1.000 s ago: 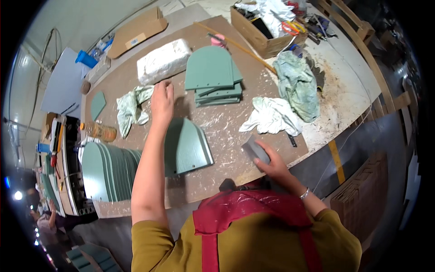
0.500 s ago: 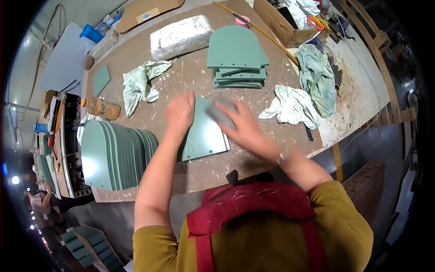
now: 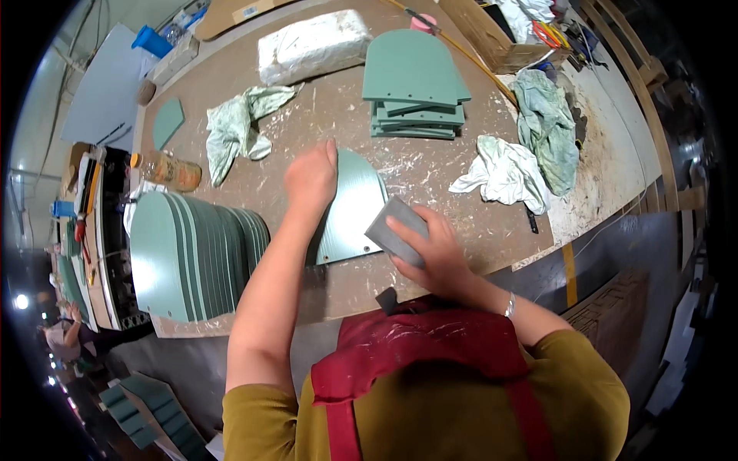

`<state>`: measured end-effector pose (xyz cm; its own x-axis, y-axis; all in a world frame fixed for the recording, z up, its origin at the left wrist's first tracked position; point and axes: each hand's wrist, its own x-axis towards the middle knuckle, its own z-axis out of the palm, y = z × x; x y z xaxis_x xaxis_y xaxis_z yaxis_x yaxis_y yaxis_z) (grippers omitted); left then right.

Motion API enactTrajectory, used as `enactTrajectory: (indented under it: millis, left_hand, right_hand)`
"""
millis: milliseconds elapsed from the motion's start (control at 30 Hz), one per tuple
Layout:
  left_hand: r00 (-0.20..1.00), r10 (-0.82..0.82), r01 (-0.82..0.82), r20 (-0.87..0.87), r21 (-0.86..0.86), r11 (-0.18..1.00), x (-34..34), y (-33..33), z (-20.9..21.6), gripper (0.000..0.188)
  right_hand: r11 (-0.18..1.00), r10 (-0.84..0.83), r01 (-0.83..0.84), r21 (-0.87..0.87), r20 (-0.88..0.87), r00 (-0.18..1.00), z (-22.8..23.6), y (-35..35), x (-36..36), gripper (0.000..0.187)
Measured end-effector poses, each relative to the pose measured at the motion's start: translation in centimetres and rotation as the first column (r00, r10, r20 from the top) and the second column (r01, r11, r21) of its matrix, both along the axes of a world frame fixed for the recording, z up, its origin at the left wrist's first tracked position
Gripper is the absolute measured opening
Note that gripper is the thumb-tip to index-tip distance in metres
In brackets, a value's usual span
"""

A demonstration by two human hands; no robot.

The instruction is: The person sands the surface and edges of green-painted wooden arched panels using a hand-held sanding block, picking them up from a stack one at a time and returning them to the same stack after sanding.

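Note:
An arched green panel [image 3: 350, 211] lies on the worktable in front of me, with small holes along its straight near edge. Its left edge is gripped by my left hand [image 3: 311, 178], fingers closed and partly hidden behind the wrist side. In my right hand [image 3: 443, 257] is a grey sanding block [image 3: 396, 229], held at the panel's lower right edge; whether it touches the panel I cannot tell. A row of similar panels [image 3: 157, 257] stands on edge at the left. Behind, to the right, more arched panels [image 3: 411, 69] lie in a loose pile.
Crumpled cloths lie about: a stained one [image 3: 231, 134] at left, a white one [image 3: 503, 173] and a greenish one [image 3: 544, 123] at right. A white wrapped bundle [image 3: 311, 48], a bottle [image 3: 167, 170] and a wooden box [image 3: 480, 38] stand on the table [image 3: 292, 123].
My right hand has drawn the sanding block from the panel's upper middle toward me and to its lower right edge. The left hand stays on the panel; the view has shifted slightly.

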<state>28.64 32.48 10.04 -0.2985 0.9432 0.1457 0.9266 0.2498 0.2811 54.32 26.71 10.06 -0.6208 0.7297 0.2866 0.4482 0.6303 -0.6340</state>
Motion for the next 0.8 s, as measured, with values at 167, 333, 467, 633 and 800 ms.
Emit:
enactTrajectory:
  millis: [167,333,467,633,800]
  left_hand:
    - [0.999,-0.043,0.041,-0.021,-0.053,0.998,-0.2,0.4,-0.3,0.046]
    - [0.989,-0.116,0.087,0.093,0.277,0.957,-0.2,-0.8,0.9,0.029]
    - [0.932,-0.344,0.319,0.112,0.192,0.928,3.5,-8.3,3.1,0.040]
    - [0.903,-0.429,0.428,-0.007,0.073,0.901,5.6,-12.6,1.2,0.066]
    - [0.904,-0.426,0.427,-0.031,0.089,0.900,5.6,-12.9,0.8,0.064]
  right_hand:
    - [0.992,-0.121,0.119,-0.038,-0.056,0.991,-0.3,7.5,-5.8,0.057]
    - [0.978,-0.084,0.071,-0.198,-0.059,0.995,2.1,10.4,-5.7,0.052]
    - [0.981,-0.099,0.114,-0.157,0.101,0.990,4.4,7.3,-1.4,0.055]
    - [0.999,-0.015,0.010,0.034,0.142,0.990,4.2,10.1,-8.2,0.049]
    - [0.971,0.077,-0.182,0.158,0.509,0.857,7.1,12.4,-14.7,0.039]
